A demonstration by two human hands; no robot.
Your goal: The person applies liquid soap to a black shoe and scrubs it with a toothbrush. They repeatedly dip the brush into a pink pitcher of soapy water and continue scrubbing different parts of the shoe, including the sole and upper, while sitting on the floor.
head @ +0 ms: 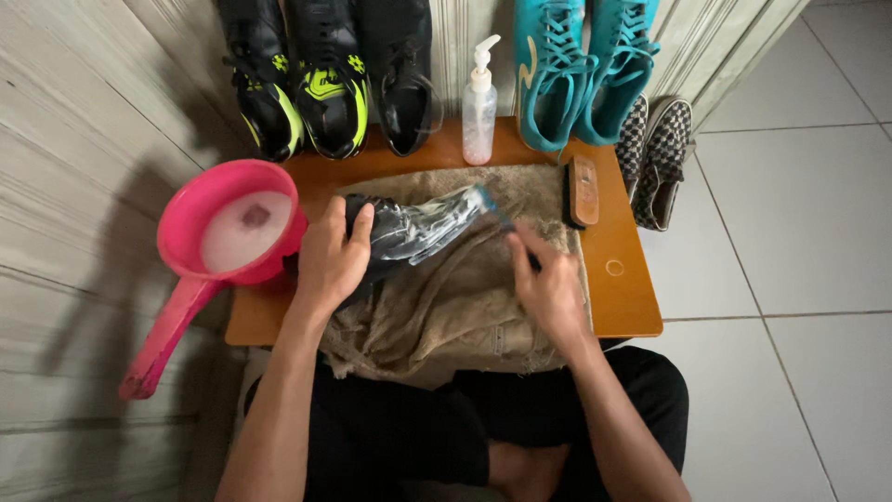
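On the low wooden table (623, 297), a tan cloth (455, 297) lay spread, and on it rested a black and grey shoe (413, 228), lying on its side. The left hand (330, 260) clasped the shoe's heel end, fingers curled over it. The right hand (548, 284) was closed around a thin brush (497, 214), whose blurred tip met the shoe's toe. A pink dipper (218, 246) with soapy water stood just left of the shoe. A pump bottle (479, 112) stood behind the cloth, a wooden brush (583, 191) to its right. Black-green boots (297, 84), teal boots (581, 70) and checkered shoes (660, 158) lined the wall.
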